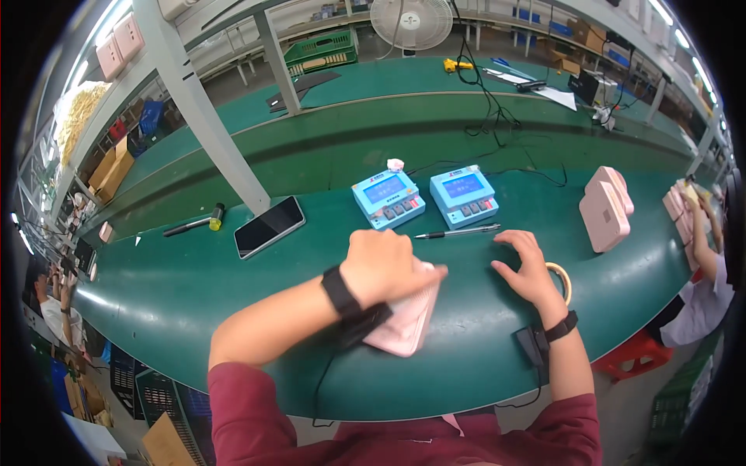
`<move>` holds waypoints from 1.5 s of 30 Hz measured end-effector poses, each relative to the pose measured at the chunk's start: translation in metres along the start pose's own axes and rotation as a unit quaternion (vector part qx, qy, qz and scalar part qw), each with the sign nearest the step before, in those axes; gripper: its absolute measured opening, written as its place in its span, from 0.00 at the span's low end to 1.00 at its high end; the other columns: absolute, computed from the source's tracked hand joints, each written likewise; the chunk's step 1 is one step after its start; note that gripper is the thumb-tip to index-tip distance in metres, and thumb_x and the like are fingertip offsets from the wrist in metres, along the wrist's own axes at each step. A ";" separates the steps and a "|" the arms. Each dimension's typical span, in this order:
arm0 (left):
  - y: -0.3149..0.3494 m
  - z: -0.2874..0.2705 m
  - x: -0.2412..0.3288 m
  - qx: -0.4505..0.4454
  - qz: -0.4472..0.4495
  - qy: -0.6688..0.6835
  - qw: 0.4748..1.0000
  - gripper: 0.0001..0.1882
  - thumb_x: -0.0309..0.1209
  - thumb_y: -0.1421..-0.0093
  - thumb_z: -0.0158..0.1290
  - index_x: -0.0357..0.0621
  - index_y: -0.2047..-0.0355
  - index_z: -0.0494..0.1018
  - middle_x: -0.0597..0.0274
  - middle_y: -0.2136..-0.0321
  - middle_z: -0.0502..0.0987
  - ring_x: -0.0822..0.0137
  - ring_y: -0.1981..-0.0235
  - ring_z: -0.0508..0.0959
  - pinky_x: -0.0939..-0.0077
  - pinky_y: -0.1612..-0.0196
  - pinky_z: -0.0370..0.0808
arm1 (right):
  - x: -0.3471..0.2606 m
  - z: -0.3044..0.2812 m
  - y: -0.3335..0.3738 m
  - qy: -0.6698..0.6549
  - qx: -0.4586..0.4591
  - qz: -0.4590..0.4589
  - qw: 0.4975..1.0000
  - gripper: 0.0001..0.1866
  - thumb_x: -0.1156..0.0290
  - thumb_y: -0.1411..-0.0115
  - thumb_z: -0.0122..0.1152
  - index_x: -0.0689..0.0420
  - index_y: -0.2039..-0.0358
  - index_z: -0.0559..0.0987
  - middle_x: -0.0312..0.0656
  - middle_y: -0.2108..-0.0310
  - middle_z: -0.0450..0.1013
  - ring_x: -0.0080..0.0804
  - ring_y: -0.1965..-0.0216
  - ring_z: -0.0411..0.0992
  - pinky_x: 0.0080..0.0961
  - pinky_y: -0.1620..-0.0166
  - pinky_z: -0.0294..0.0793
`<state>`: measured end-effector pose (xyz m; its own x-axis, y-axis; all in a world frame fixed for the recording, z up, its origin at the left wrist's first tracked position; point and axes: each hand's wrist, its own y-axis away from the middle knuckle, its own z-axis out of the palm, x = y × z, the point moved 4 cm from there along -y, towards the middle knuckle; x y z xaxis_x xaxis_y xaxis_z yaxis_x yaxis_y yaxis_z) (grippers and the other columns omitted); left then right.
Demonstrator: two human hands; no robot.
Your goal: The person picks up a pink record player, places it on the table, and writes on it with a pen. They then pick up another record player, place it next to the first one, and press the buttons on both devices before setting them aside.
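- The green worktable [482,357] gives a smooth, glossy base; a light casing could slide on it, so steady support matters.
- The pink rounded casing [406,330] is directly before the person, beneath the left hand; whether it lies flat or tilts, I cannot tell.
- The left hand [379,268] has curled fingers over the casing's far end, but blur hides whether it grips or merely presses; even pressure would be best.
- The right hand [530,272] is open, fingers spread, apart from the casing; bracing the casing's right edge would probably help.
- Two blue display units [388,198] [464,194] sit beyond the hands.
- The pen [458,231] lies near both hands; avoid knocking it.
- The tan ring [568,284] is just beside the right hand.
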<state>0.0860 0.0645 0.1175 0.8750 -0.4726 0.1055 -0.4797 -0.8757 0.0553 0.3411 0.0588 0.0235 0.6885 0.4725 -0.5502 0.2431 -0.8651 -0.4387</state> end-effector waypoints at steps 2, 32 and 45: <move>-0.015 0.016 -0.012 -0.110 -0.074 0.015 0.991 0.39 0.65 0.47 0.47 0.31 0.73 0.77 0.38 0.73 0.79 0.46 0.69 0.81 0.57 0.65 0.76 | -0.002 0.000 0.002 0.003 -0.003 0.002 1.000 0.22 0.75 0.52 0.68 0.58 0.54 0.75 0.45 0.50 0.72 0.46 0.44 0.65 0.36 0.40 0.63; 0.044 0.093 -0.088 -0.035 0.137 0.438 0.888 0.58 0.41 0.55 0.66 0.38 0.31 0.44 0.46 0.37 0.57 0.54 0.34 0.58 0.63 0.33 0.54 | -0.005 -0.002 0.005 0.044 -0.140 -0.013 0.989 0.32 0.59 0.51 0.72 0.56 0.47 0.74 0.43 0.39 0.67 0.45 0.35 0.59 0.43 0.35 0.54; 0.040 0.088 -0.068 -0.027 0.072 0.532 0.843 0.59 0.45 0.60 0.66 0.36 0.32 0.48 0.47 0.38 0.61 0.54 0.36 0.61 0.63 0.33 0.53 | 0.003 -0.001 0.012 0.020 -0.127 -0.059 0.990 0.28 0.57 0.46 0.68 0.57 0.49 0.74 0.44 0.42 0.68 0.44 0.36 0.60 0.41 0.38 0.56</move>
<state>0.0134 0.0529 0.0256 0.2665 -0.1930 0.9443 -0.6039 -0.7970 0.0075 0.3470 0.0496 0.0177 0.6703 0.5708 -0.4742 0.4842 -0.8207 -0.3035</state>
